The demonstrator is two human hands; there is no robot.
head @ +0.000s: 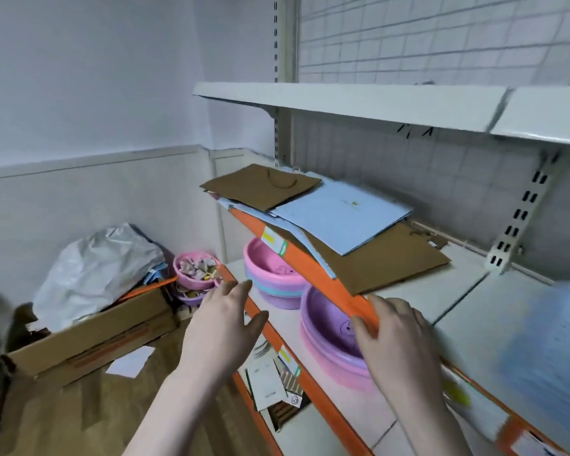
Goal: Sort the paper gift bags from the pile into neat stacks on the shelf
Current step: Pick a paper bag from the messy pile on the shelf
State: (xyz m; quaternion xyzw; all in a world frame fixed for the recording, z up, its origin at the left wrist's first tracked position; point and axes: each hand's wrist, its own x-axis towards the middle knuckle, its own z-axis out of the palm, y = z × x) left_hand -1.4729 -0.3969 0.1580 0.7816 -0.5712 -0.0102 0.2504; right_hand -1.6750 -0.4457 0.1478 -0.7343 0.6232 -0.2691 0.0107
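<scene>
Flat paper gift bags lie overlapped on the white shelf (pixel 458 291) with the orange front edge. A brown bag with a cord handle (pixel 260 187) is at the far left, a pale blue bag (pixel 339 218) lies partly over it, and a larger brown bag (pixel 385 261) sits underneath toward the front. My left hand (pixel 224 320) hovers in front of the shelf below, fingers spread, holding nothing. My right hand (pixel 395 337) rests with its fingers curled over the orange shelf edge (pixel 313 274), just in front of the larger brown bag.
Pink and purple plastic basins (pixel 273 278) (pixel 336 337) stand on the lower shelf. A cardboard box (pixel 89 340) with a grey plastic bag (pixel 93 271) sits on the floor at left, near smaller bowls of trinkets (pixel 196 269). An upper white shelf (pixel 359 103) overhangs the bags.
</scene>
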